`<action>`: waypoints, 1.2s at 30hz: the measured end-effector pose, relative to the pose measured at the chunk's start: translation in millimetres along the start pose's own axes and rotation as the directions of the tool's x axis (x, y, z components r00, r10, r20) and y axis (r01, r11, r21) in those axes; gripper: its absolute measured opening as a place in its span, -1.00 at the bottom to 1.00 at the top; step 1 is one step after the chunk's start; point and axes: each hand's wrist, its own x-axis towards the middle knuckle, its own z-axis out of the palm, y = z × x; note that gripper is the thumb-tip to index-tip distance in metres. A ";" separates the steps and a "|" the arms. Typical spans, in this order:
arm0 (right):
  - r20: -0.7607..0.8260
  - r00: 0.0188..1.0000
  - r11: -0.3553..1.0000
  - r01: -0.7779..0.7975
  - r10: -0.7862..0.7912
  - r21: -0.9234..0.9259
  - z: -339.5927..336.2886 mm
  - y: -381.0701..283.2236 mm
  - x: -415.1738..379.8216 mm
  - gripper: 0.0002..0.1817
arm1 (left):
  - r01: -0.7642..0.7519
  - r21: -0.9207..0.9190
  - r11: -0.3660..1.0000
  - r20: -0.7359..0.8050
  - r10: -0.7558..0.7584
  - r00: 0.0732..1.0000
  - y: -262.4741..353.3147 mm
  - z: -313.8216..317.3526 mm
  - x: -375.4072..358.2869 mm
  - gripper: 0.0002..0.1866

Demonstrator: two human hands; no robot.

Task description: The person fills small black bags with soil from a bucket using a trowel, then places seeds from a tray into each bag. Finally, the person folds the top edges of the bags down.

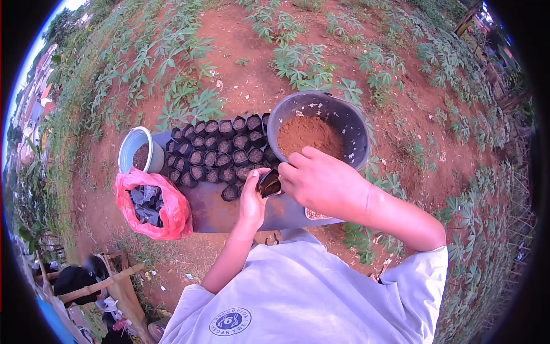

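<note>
My left hand point(252, 200) is wrapped round a small black bag point(269, 183), held upright with its mouth open. Close beside the bag's rim, my right hand point(312, 178) has its fingers drawn together; whatever they hold is hidden. Just beyond that hand stands a large dark bucket point(358, 137) with reddish-brown soil point(309, 137) inside. Rows of black bags filled with soil point(225, 147) stand to the left of the bucket, on a grey table point(212, 212).
At the table's left end are a light blue bucket point(125, 150) with dark soil and a pink plastic bag point(180, 215) holding black bags. A white tray point(314, 214) of seeds sits partly under my right forearm. Leafy plants point(298, 60) grow beyond the table.
</note>
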 end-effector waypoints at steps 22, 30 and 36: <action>-0.128 0.952 0.924 -0.227 0.277 0.307 68.9 143.8 -80.0 -0.65 | -0.081 -0.167 0.983 -0.286 0.030 0.958 -38.8 29.3 37.1 -0.67; 0.037 0.898 0.825 -0.419 0.439 0.379 205.3 176.0 -63.9 -0.62 | -0.141 -0.205 0.969 -0.398 0.049 0.916 -37.8 12.4 33.8 -0.67; 0.100 0.823 0.735 -0.547 0.559 0.400 235.0 171.8 -64.4 -0.51 | -0.137 -0.224 0.965 -0.331 0.057 0.942 -15.5 -0.2 56.1 -0.66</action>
